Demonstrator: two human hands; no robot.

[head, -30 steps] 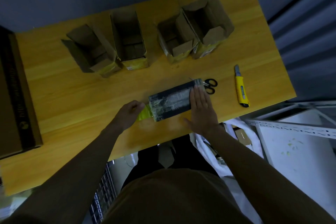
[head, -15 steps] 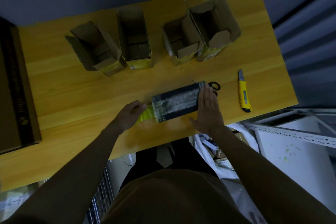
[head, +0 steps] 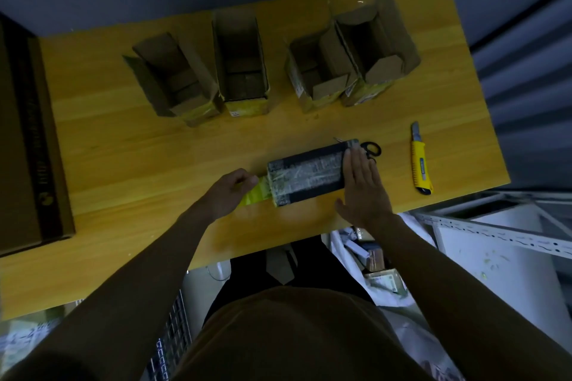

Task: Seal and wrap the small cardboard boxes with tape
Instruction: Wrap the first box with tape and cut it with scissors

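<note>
We were mid-wrap on one small box [head: 306, 173], lying centre frame near the table [head: 123, 148] front edge, mostly taped. Left hand [head: 227, 192] pinched the yellow tape [head: 255, 195] end at the box's left end. Right hand [head: 362, 185] lay flat, fingers straight, pressing the right end. Four open boxes [head: 241, 62] waited in the upper frame. Next likely: pull the tape taut and smooth it down.

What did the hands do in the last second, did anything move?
The flat right hand slid along the dark tape-wrapped box to its right end, by the black scissors. The left hand kept pinching the yellow tape at the left end. Box, yellow utility knife and four open cardboard boxes stayed put.
</note>
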